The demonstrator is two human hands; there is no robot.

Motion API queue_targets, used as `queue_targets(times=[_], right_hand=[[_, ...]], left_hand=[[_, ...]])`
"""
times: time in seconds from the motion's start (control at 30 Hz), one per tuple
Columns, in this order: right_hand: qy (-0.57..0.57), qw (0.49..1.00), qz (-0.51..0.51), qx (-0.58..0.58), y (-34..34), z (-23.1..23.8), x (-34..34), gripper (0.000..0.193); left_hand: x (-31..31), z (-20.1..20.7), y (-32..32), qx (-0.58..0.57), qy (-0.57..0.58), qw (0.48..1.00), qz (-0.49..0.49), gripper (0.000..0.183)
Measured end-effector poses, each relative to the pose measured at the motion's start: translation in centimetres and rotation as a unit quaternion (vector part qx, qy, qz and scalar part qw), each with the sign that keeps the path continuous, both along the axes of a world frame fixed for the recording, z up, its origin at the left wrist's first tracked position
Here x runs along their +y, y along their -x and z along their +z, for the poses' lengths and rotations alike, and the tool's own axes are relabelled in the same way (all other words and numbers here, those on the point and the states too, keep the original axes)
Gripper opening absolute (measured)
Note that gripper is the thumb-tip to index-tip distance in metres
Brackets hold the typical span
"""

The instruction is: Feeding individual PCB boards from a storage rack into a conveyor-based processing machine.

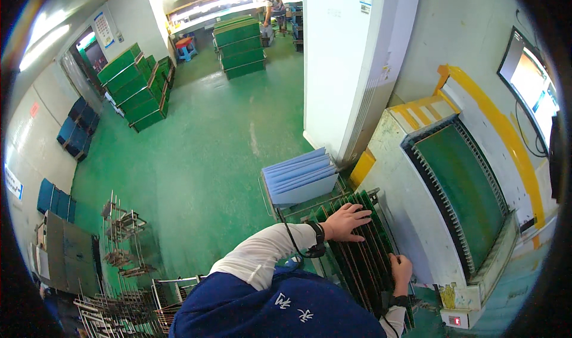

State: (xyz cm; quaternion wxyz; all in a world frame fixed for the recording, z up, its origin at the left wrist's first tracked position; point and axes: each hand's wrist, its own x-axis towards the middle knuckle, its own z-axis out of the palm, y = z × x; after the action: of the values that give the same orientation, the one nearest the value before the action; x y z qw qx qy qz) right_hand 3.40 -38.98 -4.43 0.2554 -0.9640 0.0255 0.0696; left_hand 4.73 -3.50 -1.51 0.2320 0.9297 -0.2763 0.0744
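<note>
In front of me a row of thin green panels (356,266) stands on edge, close together, in a rack. My left hand (345,222) lies across their far upper edges, fingers stretched and spread. At the right side of the same row, my right hand (401,271) has its fingers curled round the edge of a green panel. A dark band circles each wrist, with a cord hanging from the left one. How many panels the right fingers hold is hidden.
Beyond the rack stands a wire basket of pale blue sheets (301,177). A machine with a green panel bed (462,189) flanks me on the right. A tall white cabinet (333,64), stacked green crates (241,49) and metal racks (122,236) surround the green floor.
</note>
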Motion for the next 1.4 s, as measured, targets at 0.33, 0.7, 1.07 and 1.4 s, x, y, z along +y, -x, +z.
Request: queue_targets(times=[0.33, 0.7, 1.07, 1.4], right_hand=[[-0.01, 1.0, -0.006, -0.027, 0.4, -0.3, -0.1, 0.052], [0.016, 1.0, -0.013, 0.016, 0.1, -0.2, -0.2, 0.054], [0.025, 1.0, -0.01, 0.007, -0.1, -0.8, -0.4, 0.052], [0.029, 1.0, -0.009, 0.0, -0.2, -0.7, -0.4, 0.054]], left_hand=[[-0.1, 0.0, -0.2, 0.003, -0.003, 1.0, -0.006, 0.075], [-0.2, 0.0, -0.3, 0.012, -0.011, 1.0, -0.006, 0.077], [-0.2, -0.1, -0.2, 0.004, -0.014, 1.0, -0.004, 0.077], [-0.2, -0.4, -0.3, -0.006, -0.008, 1.0, -0.001, 0.075]])
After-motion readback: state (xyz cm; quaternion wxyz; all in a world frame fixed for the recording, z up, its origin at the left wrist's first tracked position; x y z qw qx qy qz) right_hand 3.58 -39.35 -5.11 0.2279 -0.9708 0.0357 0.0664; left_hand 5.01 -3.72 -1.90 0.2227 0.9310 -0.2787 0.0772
